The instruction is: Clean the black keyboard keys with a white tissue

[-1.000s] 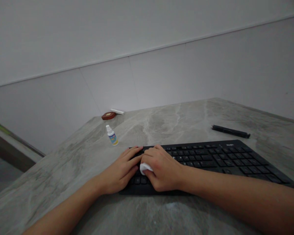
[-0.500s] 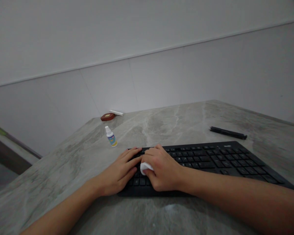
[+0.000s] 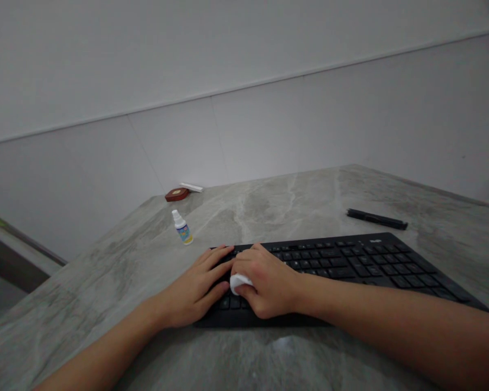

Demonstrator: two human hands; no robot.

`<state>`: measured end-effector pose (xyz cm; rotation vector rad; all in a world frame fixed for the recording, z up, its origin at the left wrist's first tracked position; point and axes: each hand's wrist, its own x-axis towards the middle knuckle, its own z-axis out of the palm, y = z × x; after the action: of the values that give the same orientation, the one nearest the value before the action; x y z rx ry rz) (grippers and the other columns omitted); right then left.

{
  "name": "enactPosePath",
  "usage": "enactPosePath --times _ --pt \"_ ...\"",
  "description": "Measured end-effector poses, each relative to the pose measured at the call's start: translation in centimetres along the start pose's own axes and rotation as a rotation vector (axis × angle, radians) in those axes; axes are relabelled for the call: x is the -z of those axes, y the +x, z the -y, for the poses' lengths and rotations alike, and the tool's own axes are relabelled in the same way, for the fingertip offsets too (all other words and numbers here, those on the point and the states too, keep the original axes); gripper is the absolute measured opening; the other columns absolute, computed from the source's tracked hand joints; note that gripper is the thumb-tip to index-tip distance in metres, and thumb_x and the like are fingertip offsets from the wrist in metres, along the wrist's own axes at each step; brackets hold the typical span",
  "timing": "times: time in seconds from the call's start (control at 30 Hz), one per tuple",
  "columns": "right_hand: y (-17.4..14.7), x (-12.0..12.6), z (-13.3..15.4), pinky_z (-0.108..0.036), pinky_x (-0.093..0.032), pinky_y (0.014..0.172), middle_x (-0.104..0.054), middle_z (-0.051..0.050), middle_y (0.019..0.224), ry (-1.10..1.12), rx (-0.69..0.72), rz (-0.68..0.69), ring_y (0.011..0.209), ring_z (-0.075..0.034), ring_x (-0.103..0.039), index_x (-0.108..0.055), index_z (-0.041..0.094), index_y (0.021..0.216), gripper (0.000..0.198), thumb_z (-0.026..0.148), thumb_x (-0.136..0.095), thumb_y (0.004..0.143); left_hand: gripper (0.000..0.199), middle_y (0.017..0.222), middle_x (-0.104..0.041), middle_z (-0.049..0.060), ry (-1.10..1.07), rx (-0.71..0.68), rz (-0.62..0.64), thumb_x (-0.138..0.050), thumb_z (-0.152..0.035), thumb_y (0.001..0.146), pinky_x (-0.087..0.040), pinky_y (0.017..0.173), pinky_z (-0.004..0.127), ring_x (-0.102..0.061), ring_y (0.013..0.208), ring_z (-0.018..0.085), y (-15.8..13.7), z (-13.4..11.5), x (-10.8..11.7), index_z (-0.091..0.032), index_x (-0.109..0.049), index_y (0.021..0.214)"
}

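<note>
A black keyboard point(image 3: 330, 260) lies at a slant in front of me, its near left part covered by both hands. My left hand point(image 3: 198, 290) rests over its left end, fingers stretched out and apart, with nothing held. My right hand point(image 3: 267, 282) is closed around a wadded white cloth or tissue point(image 3: 239, 281), pressed down on the keys just right of my left fingers. Only the wad's edge shows between thumb and fingers; the keys under it are hidden. Beyond my left hand stands a small white spray bottle point(image 3: 183, 231) with a blue and yellow label.
The grey marbled table point(image 3: 269, 206) meets a pale wall point(image 3: 261, 136) at the back. Near its far left corner lie a reddish-brown case point(image 3: 176, 195) and a thin white object point(image 3: 192, 187). Behind the keyboard on the right lies a slim black object point(image 3: 376, 219).
The view has shifted slightly. My right hand, still closed on the white wad, shows at most a tiny shift on the keys. My left hand stays in place on the keyboard.
</note>
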<state>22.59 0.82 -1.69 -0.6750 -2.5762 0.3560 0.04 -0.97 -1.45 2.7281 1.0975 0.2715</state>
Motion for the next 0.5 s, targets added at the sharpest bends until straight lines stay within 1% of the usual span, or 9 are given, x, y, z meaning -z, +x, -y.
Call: enactPosePath --times 0.1,0.17,0.23,0.3,0.33,0.4,0.5 --pt "0.08 -0.07 -0.06 -0.039 -0.044 0.088 -0.072 -0.009 0.096 0.020 -0.015 0.005 0.097 -0.025 -0.065 -0.066 0.015 0.085 0.010 0.015 -0.062 0.076 0.047 0.162 -0.030 0.008 0.000 -0.005 -0.003 -0.043 -0.024 0.104 -0.025 0.122 0.054 -0.028 0.149 0.030 0.00 0.06 -0.01 -0.026 -0.038 0.151" --pt "0.14 -0.15 -0.19 -0.040 -0.043 0.089 -0.073 -0.011 0.100 0.020 -0.085 -0.037 0.099 -0.026 -0.065 -0.067 0.015 0.090 0.014 0.015 -0.060 0.078 0.048 0.162 -0.030 0.008 -0.004 -0.009 -0.007 -0.043 -0.024 0.104 -0.024 0.122 0.055 -0.028 0.149 0.030 -0.02 0.13 -0.08 -0.026 -0.038 0.151" --pt "0.18 -0.19 -0.35 -0.040 -0.043 0.090 -0.073 -0.011 0.100 0.035 -0.160 -0.068 0.098 -0.026 -0.065 -0.068 0.014 0.090 0.014 0.017 -0.058 0.081 0.049 0.162 -0.029 0.008 -0.003 -0.006 -0.003 -0.044 -0.024 0.104 -0.024 0.122 0.055 -0.027 0.149 0.031 -0.05 0.19 -0.16 -0.027 -0.037 0.152" --pt "0.20 -0.19 -0.48 -0.039 -0.043 0.089 -0.073 -0.010 0.097 0.057 -0.186 -0.063 0.096 -0.025 -0.066 -0.068 0.014 0.088 0.012 0.018 -0.058 0.082 0.050 0.162 -0.029 0.008 0.000 -0.006 0.002 -0.043 -0.024 0.104 -0.024 0.122 0.055 -0.027 0.149 0.031 -0.09 0.22 -0.24 -0.027 -0.035 0.153" --pt "0.19 -0.18 -0.51 -0.039 -0.044 0.088 -0.073 -0.009 0.095 0.061 -0.171 -0.046 0.095 -0.025 -0.066 -0.068 0.015 0.087 0.011 0.018 -0.058 0.082 0.050 0.162 -0.028 0.008 0.002 -0.007 0.003 -0.043 -0.024 0.104 -0.024 0.122 0.055 -0.027 0.149 0.031 -0.12 0.23 -0.28 -0.027 -0.035 0.153" --pt "0.13 -0.17 -0.50 -0.038 -0.044 0.088 -0.073 -0.008 0.093 0.055 -0.098 -0.009 0.094 -0.024 -0.065 -0.066 0.016 0.084 0.008 0.016 -0.060 0.079 0.050 0.162 -0.028 0.008 0.004 -0.010 0.000 -0.043 -0.024 0.104 -0.024 0.122 0.055 -0.025 0.149 0.030 -0.16 0.23 -0.33 -0.027 -0.034 0.153" --pt "0.00 -0.24 -0.39 -0.038 -0.043 0.086 -0.072 -0.006 0.091 0.031 -0.031 -0.027 0.093 -0.024 -0.065 -0.064 0.017 0.082 0.008 0.014 -0.060 0.076 0.049 0.162 -0.028 0.008 0.004 -0.010 -0.013 -0.043 -0.025 0.104 -0.025 0.122 0.055 -0.026 0.149 0.031 -0.14 0.24 -0.35 -0.027 -0.036 0.152"
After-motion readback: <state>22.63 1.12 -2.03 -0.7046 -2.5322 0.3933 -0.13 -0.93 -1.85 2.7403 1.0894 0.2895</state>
